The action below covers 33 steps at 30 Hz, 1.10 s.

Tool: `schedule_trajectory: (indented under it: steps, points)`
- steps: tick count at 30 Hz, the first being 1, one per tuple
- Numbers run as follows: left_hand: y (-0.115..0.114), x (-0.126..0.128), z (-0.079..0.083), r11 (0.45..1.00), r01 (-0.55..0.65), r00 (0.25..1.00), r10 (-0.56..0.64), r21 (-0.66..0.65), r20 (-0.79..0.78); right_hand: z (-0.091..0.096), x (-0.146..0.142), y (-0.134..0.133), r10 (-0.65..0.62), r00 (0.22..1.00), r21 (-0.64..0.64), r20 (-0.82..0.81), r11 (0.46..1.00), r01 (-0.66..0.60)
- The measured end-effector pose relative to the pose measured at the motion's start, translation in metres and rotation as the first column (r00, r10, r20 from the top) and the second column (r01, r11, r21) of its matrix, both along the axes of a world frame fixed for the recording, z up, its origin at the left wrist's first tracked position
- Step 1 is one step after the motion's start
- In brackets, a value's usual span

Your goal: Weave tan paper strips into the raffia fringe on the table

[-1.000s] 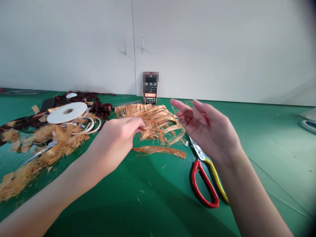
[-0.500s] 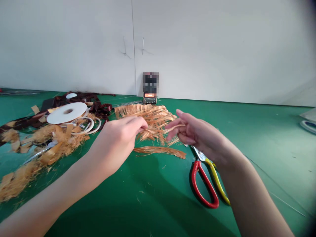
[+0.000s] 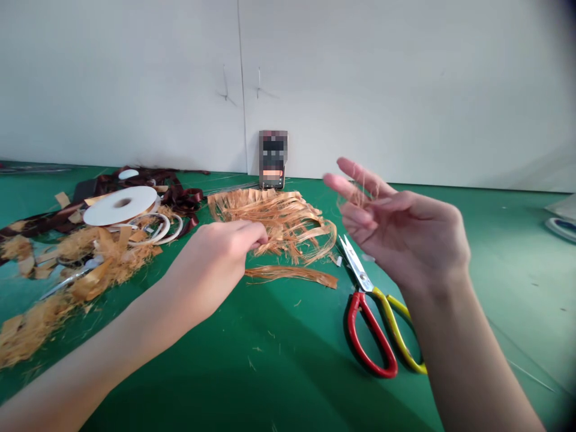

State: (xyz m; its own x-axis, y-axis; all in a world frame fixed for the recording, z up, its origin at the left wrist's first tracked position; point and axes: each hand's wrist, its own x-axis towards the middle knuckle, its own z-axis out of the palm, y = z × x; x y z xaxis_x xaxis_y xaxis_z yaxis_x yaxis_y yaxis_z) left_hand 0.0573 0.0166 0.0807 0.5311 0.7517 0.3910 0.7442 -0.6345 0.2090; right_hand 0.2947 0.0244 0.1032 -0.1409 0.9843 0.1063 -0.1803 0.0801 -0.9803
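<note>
Head view, near to far. Two hands, apart: left hand (image 3: 216,264) low, fingertips at the fringe, contact unclear; right hand (image 3: 405,234) raised, open, above one pair of scissors (image 3: 375,333) with red and yellow handles. One loose fibre strip (image 3: 290,276) lies on the green surface (image 3: 279,360). Behind it, one orange fibre fringe (image 3: 270,222). Left of that, one white tape roll (image 3: 120,205). Farthest, one phone (image 3: 273,159) against the wall (image 3: 360,90).
</note>
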Motion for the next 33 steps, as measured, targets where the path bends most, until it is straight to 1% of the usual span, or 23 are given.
schedule_trajectory:
  steps: [3,6,7,8,10,11,12,13,14,15,16,17,19,21,22,23,25,27,30,33]
  points:
    - [-0.001,0.002,-0.001,0.998,0.058,0.998,-0.058,-0.005,0.033,-0.007,-0.007,0.0,-0.076,0.975,0.197,0.211,0.98,0.033]
    - [-0.002,0.002,0.0,0.997,0.074,0.997,-0.074,-0.011,0.03,-0.018,-0.015,0.001,-0.195,0.891,0.374,0.411,0.927,0.031]
    - [-0.002,0.002,0.001,0.997,0.074,0.997,-0.074,-0.016,0.023,-0.02,-0.016,0.001,-0.265,0.841,0.435,0.471,0.899,0.039]
    - [-0.002,0.002,0.002,0.997,0.076,0.997,-0.075,-0.021,0.017,-0.023,-0.018,0.002,-0.344,0.775,0.497,0.531,0.866,0.044]
    - [-0.003,0.002,0.002,0.996,0.084,0.996,-0.084,-0.022,0.009,-0.025,-0.019,0.002,-0.491,0.617,0.604,0.615,0.796,0.032]
    - [-0.003,0.002,0.003,0.996,0.085,0.996,-0.085,-0.017,0.005,-0.025,-0.02,0.001,-0.541,0.551,0.64,0.635,0.768,0.016]
    - [-0.003,0.002,0.003,0.996,0.084,0.996,-0.084,-0.01,-0.001,-0.025,-0.021,0.001,-0.573,0.504,0.664,0.646,0.748,-0.002]
    - [-0.003,0.002,0.003,0.997,0.08,0.997,-0.08,-0.001,-0.007,-0.025,-0.022,0.0,-0.586,0.48,0.675,0.653,0.737,-0.02]
    - [-0.004,0.002,0.003,0.997,0.072,0.997,-0.072,0.008,-0.013,-0.024,-0.023,-0.001,-0.587,0.478,0.68,0.653,0.733,-0.03]
    - [-0.004,0.002,0.002,0.998,0.062,0.998,-0.061,0.01,-0.023,-0.023,-0.024,-0.002,-0.575,0.495,0.675,0.651,0.737,-0.033]
    - [-0.004,0.002,0.002,0.999,0.053,0.998,-0.052,0.01,-0.031,-0.023,-0.025,-0.002,-0.547,0.531,0.658,0.647,0.752,-0.027]
    - [-0.003,0.001,0.002,0.999,0.043,0.998,-0.043,0.007,-0.037,-0.022,-0.026,-0.003,-0.504,0.583,0.624,0.637,0.781,-0.007]
    - [-0.003,0.001,0.001,1.0,0.024,0.999,-0.024,0.003,-0.035,-0.02,-0.026,-0.003,-0.38,0.726,0.492,0.573,0.868,0.066]
    - [-0.002,0.001,0.0,1.0,0.012,1.0,-0.012,-0.003,-0.029,-0.017,-0.024,-0.003,-0.232,0.876,0.31,0.423,0.945,0.1]
    - [-0.002,0.001,0.0,1.0,0.007,1.0,-0.007,-0.005,-0.018,-0.015,-0.022,-0.002,-0.164,0.93,0.235,0.329,0.968,0.088]
    - [-0.002,0.002,0.0,1.0,0.005,1.0,-0.005,-0.012,0.002,-0.013,-0.02,-0.001,-0.103,0.965,0.178,0.24,0.982,0.06]
    - [-0.002,0.004,0.001,0.998,0.001,0.997,0.003,-0.055,0.076,-0.009,-0.016,0.0,-0.015,0.994,0.115,0.109,0.993,0.002]
    - [-0.003,0.006,0.004,0.991,-0.008,0.985,0.032,-0.135,0.172,-0.006,-0.012,0.0,0.026,0.999,0.084,0.048,0.996,-0.03]
    - [-0.005,0.008,0.008,0.965,-0.029,0.957,0.101,-0.259,0.271,-0.007,-0.008,0.001,0.045,0.998,0.041,0.033,0.998,-0.046]
    - [-0.005,0.006,0.009,0.948,-0.02,0.924,0.139,-0.317,0.357,-0.009,-0.007,0.002,0.049,0.995,0.025,0.085,0.998,-0.051]
